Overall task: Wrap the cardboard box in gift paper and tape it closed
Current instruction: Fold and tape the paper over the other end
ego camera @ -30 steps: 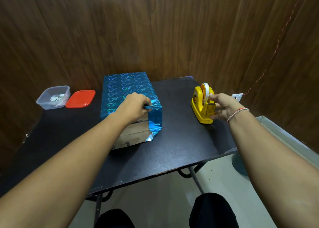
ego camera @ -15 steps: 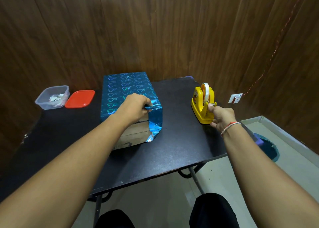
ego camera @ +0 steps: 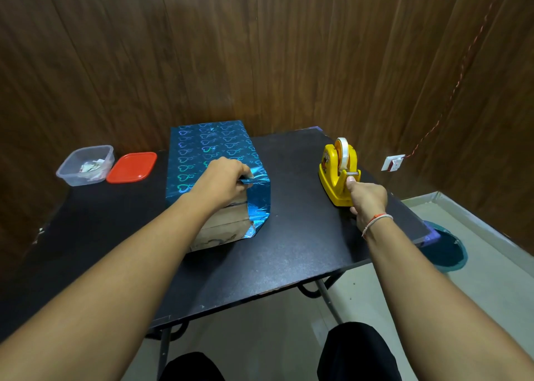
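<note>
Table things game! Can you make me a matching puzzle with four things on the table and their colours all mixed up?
Things:
1. tape dispenser
2. gift paper
3. lid
4. tub

Colours:
A. red
B. see-through
C. yellow
D. shiny blue

Pairs: 1-C, 2-D, 3-A, 4-B

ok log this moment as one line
left hand: pinches blue gift paper fold on box | right hand: at yellow tape dispenser | near end unwrapped
</note>
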